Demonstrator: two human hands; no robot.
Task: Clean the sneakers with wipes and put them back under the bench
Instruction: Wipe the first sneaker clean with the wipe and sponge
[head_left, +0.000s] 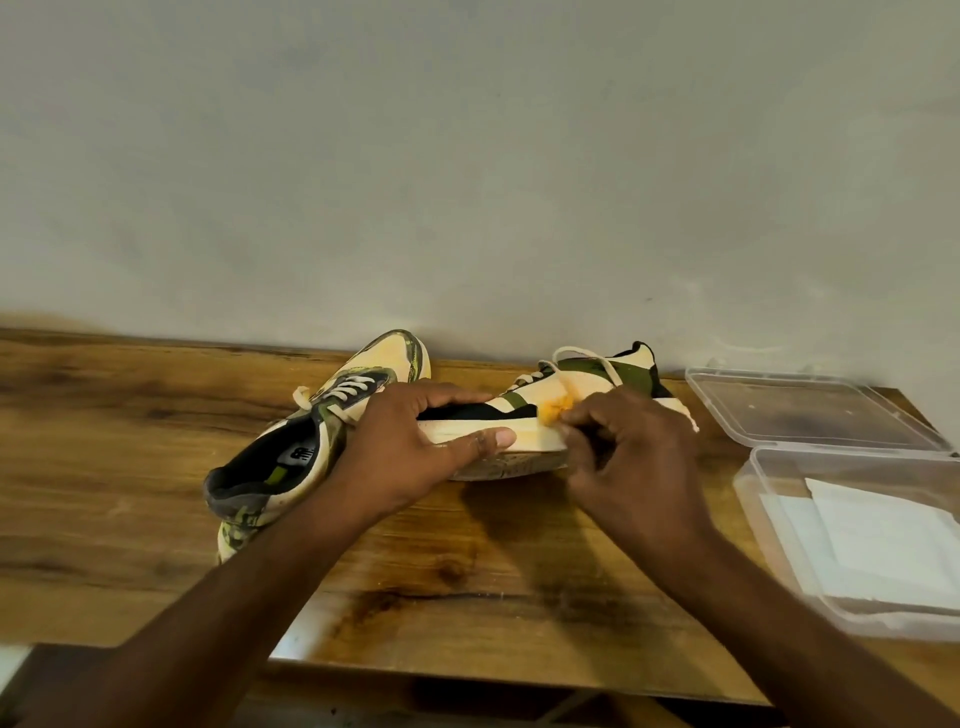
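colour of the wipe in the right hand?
Stained yellow-orange: the wipe, pinched by the right hand against the sneaker. Head view, the only one.

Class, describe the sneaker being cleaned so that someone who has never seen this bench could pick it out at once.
On the wooden bench against the grey wall lie two sneakers. Take the right-hand sneaker, tipped on its side beside the clear plastic box. Unlike the camouflage sneaker, it has plain cream and olive panels, the left hand grips its sole, and the right hand rubs an orange-stained wipe on it.
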